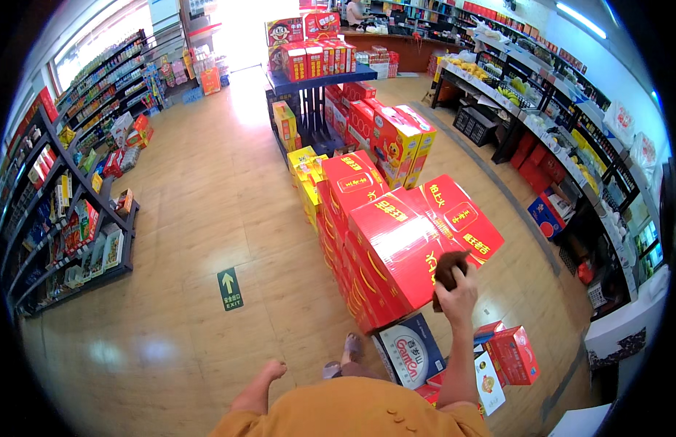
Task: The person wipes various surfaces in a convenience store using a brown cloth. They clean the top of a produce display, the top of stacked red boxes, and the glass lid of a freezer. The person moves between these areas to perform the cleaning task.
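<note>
My right hand [459, 295] grips a crumpled brown cloth [451, 273]. The cloth lies against the near right edge of a stack of red drink cartons [389, 248] with yellow printing. Low over the wood-look floor, to the left, hangs my left hand [273, 370], its fingers curled in and nothing visible in them. A blue and white Ganten carton [411, 352] stands at the near foot of the red stack.
Yellow boxes [305, 177] and red gift cartons [395, 136] adjoin the stack, before a dark blue display table [321, 79]. Snack shelves [70, 218] stand left, a fruit counter [534, 117] right. More boxes [512, 355] sit by my right arm. A person [355, 13] is at the far counter.
</note>
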